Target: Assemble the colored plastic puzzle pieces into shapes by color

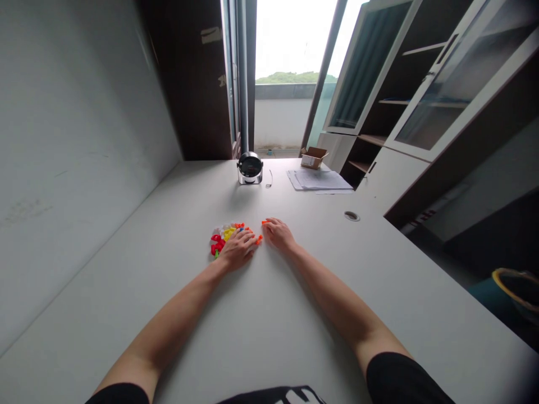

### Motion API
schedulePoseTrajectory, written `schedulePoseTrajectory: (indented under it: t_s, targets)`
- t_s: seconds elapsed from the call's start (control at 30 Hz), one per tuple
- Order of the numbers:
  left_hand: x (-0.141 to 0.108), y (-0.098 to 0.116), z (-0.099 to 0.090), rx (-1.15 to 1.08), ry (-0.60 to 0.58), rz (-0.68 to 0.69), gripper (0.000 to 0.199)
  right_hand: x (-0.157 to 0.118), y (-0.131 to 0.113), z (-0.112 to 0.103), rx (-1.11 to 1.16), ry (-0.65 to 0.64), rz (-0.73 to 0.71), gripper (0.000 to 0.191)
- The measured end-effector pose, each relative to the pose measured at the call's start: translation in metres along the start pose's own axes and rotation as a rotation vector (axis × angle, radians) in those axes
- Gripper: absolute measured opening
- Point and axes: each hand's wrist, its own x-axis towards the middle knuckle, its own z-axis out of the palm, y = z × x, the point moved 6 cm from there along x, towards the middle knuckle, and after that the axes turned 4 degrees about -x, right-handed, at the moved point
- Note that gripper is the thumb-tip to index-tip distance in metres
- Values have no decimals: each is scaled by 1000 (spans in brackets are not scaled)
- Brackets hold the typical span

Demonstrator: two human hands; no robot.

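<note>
A small heap of coloured pieces, red [216,245], yellow [228,233], white, orange and green, lies on the white table [269,314]. What kind of pieces they are is too small to tell. My left hand [240,248] rests palm down over the heap's right side, fingers stretched out, covering part of it. Just beyond its fingertips is an orange piece [259,239]. To the right, apart from the heap, my right hand [278,232] has its fingers bent down at another small orange piece [265,223], which sticks out at the fingertips.
At the far side stand a round black device on a metal bracket [250,168] and a thin cord [269,179]. Papers [320,180] and an open cardboard box [314,157] lie farther right, near a cable hole [351,215]. A wall [84,157] borders the left.
</note>
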Motion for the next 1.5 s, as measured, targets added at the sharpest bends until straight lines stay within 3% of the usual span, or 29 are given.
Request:
schedulePoseTrajectory:
  t_s: [0.13,0.23,0.53,0.77,0.9,1.13,1.5]
  targets:
    - [-1,1,-1,1,-2,18,47,1,40,-7,-29,-8,146,27]
    - [-1,3,-3,0,-10,34,45,-2,55,-11,-2,-18,160,32]
    - [-3,-2,-3,0,-10,31,25,-12,53,-21,-48,52,194,28]
    - [-4,-2,-1,-2,-23,30,33,-11,56,-18,-77,79,148,35]
    - [-3,-1,-1,-26,-32,47,38,-9,51,-10,-115,-10,99,46]
    - [-3,-4,2,-32,-22,49,38,-8,59,-13,-128,-3,198,43]
    - [-3,-3,0,-17,-28,30,40,-8,56,-9,-98,-5,131,45]
